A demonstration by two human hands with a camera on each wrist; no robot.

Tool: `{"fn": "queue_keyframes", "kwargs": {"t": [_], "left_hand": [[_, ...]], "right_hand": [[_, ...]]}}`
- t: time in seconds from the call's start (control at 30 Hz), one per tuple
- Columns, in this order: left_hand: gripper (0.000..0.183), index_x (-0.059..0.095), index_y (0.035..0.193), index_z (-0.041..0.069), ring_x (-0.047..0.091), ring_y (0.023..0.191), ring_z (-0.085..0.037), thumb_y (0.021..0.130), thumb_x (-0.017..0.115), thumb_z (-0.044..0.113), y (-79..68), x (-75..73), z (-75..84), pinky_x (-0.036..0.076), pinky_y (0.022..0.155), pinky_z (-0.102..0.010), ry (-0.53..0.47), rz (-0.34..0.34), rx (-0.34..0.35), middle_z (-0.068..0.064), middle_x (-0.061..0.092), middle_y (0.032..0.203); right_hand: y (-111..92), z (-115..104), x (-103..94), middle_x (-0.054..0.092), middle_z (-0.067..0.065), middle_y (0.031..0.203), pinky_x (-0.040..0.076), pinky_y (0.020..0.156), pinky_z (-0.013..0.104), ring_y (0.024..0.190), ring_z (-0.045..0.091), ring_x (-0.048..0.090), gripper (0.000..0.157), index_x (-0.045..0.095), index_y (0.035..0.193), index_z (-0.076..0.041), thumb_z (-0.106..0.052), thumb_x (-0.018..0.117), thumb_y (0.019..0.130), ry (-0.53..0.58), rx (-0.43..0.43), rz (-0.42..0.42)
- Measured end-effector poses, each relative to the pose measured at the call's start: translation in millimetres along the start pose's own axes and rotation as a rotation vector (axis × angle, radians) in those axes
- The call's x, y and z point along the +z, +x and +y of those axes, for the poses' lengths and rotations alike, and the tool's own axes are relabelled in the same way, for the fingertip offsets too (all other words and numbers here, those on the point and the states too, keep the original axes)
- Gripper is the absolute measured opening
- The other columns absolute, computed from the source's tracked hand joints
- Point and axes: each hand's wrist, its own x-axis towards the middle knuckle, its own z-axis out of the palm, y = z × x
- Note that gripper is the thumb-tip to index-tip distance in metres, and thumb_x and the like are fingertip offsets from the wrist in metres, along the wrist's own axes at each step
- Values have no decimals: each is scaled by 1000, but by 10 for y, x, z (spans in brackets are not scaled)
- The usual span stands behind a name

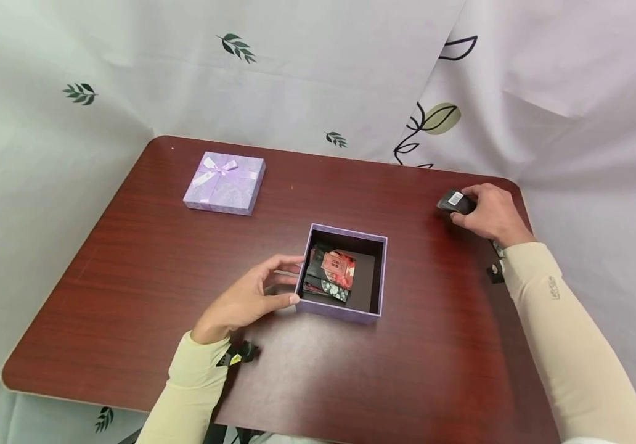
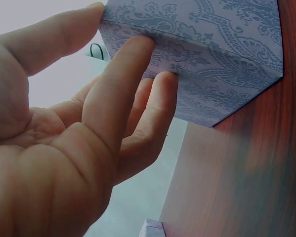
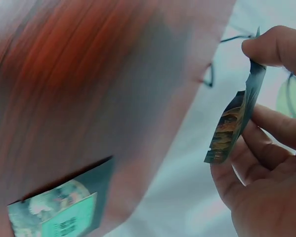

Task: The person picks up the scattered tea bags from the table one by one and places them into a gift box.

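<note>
My left hand (image 1: 243,300) rests against the left side of an uncovered purple box (image 1: 340,312), thumb at its near corner. Straight fingers touch the patterned side wall in the left wrist view. Inside the box, toward its left, lie several flat packets (image 1: 339,266) with red, black and floral prints. At the table's far right, my right hand (image 1: 490,213) pinches a small dark packet (image 1: 451,200) with a white barcode label. Seen from the right wrist, this packet (image 3: 236,116) is nearly edge-on between thumb and fingers, held above the table.
Another dark printed packet (image 3: 63,207) lies on the table near the right wrist. A lilac box lid (image 1: 226,185) with a ribbon bow sits at the back left. The brown table (image 1: 129,277) has light patterned cloth (image 1: 296,74) hanging behind it.
</note>
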Motion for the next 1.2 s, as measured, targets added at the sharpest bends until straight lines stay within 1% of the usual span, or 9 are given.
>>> {"fn": "queue_keyframes", "kwargs": {"t": [0.13,0.3,0.4,0.5,0.7,1.0,1.2], "left_hand": [[70,47,157,13,59,136,-40,94,78,5,-1,1,-3,58,92,-32,-3,-1,6,-19,60,146],[70,48,156,15,59,136,-40,95,78,6,-2,0,-8,58,91,-33,4,5,4,-18,61,146],[70,48,157,16,60,135,-39,95,79,7,-1,-1,-9,58,91,-34,14,9,-1,-17,61,146],[70,48,157,16,60,136,-38,95,79,7,0,-1,-11,58,92,-35,16,10,-3,-17,61,146],[69,48,157,17,60,136,-37,95,79,8,5,-1,-15,58,92,-38,19,7,7,-16,60,147],[68,49,156,16,61,135,-37,95,79,8,14,-7,-11,56,96,-43,39,2,25,-17,61,146],[68,49,156,16,60,136,-38,95,78,6,12,-3,-16,55,98,-44,24,3,32,-17,61,146]], "right_hand": [[-36,-192,-37,66,29,124,42,102,57,115,43,58,58,66,131,5,-21,83,82,3,-30,6],[-83,-475,-75,68,25,124,43,102,55,115,40,60,58,68,131,2,-21,84,80,11,-96,29],[-121,-667,-86,69,22,123,45,99,53,114,38,61,57,69,129,2,-20,84,79,16,-157,46],[-161,-865,-82,69,20,119,47,94,50,109,35,62,55,70,127,2,-19,85,78,17,-230,60],[-245,-1222,-54,71,14,113,48,89,47,102,30,62,55,70,125,1,-20,85,76,19,-359,73],[-420,-1638,28,71,10,117,51,88,45,104,27,63,61,70,128,-1,-27,88,75,35,-448,18],[-541,-1907,165,71,9,117,54,91,45,107,26,63,60,70,128,-2,-31,85,77,34,-525,-32]]}}
